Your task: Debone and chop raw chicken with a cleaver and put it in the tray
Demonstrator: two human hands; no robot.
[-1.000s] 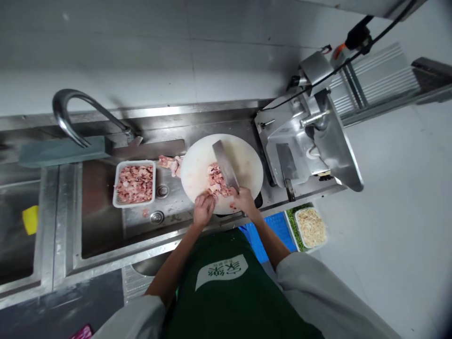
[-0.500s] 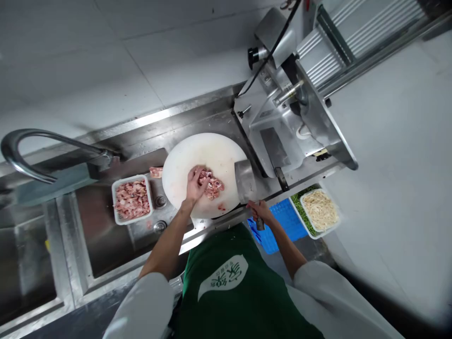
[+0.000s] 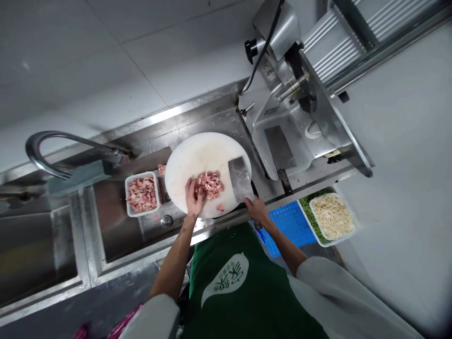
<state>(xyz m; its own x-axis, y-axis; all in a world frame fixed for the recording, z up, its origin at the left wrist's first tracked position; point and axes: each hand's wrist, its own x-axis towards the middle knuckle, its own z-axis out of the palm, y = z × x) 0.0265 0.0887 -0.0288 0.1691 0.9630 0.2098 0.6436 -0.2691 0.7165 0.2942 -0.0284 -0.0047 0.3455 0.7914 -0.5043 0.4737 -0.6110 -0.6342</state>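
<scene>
Chopped raw meat pieces [image 3: 212, 185] are heaped on a round white cutting board [image 3: 192, 150]. My left hand [image 3: 193, 200] is at the left edge of the heap, its fingers curled around some of the pieces. My right hand [image 3: 257, 210] grips the handle of a cleaver [image 3: 241, 179]. The wide blade is over the right side of the board, a short way from the meat; whether it touches the surface I cannot tell. A small scrap of meat [image 3: 220, 207] lies apart, near the front of the board.
A white basket [image 3: 158, 190] of meat pieces stands left in the sink, near the faucet [image 3: 33, 153]. On the right is a metal slicing machine [image 3: 326, 108] with a second cleaver [image 3: 280, 148] on it. Below sit a blue crate [image 3: 291, 223] and tubs of pale shreds [image 3: 332, 216].
My left hand has drawn back to the left edge of the meat, uncovering more of the heap. The cleaver has shifted slightly over the board. The view has also shifted.
</scene>
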